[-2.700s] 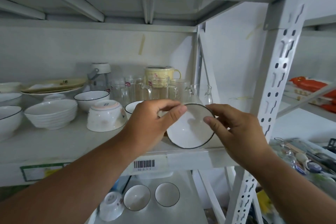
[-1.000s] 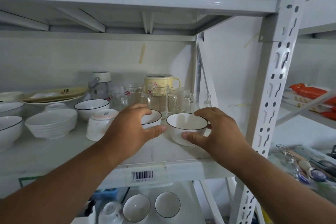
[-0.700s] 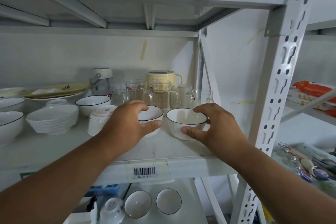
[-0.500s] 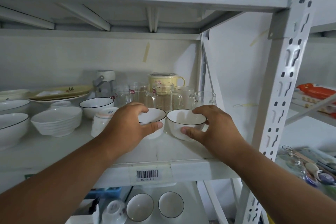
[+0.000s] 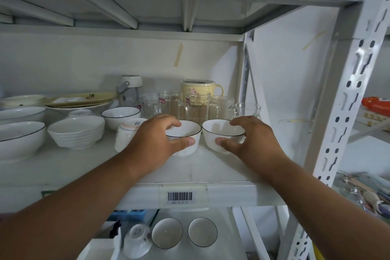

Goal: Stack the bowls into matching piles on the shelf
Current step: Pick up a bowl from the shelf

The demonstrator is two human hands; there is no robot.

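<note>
Two small white bowls with thin black rims stand side by side on the shelf (image 5: pixel 211 175). My left hand (image 5: pixel 156 143) grips the left bowl (image 5: pixel 187 131), thumb on its front wall and fingers over the far rim. My right hand (image 5: pixel 251 141) grips the right bowl (image 5: pixel 219 131) the same way. Further left stand another black-rimmed bowl (image 5: pixel 120 115), an overturned patterned bowl (image 5: pixel 126 133), a ribbed white bowl pile (image 5: pixel 77 133) and larger black-rimmed bowls (image 5: pixel 19 139).
Glass mugs (image 5: pixel 196 105), a yellow lidded cup (image 5: pixel 198 88) and a jar stand close behind the two bowls. Plates (image 5: pixel 80 101) lie at the back left. The steel upright (image 5: pixel 348 101) rises on the right. Three more small bowls (image 5: pixel 168 234) sit on the lower shelf.
I set the tilted bowl down upright on the shelf to the right of the other small bowl. Both hands now hold a bowl each and have barely moved in the last second.
</note>
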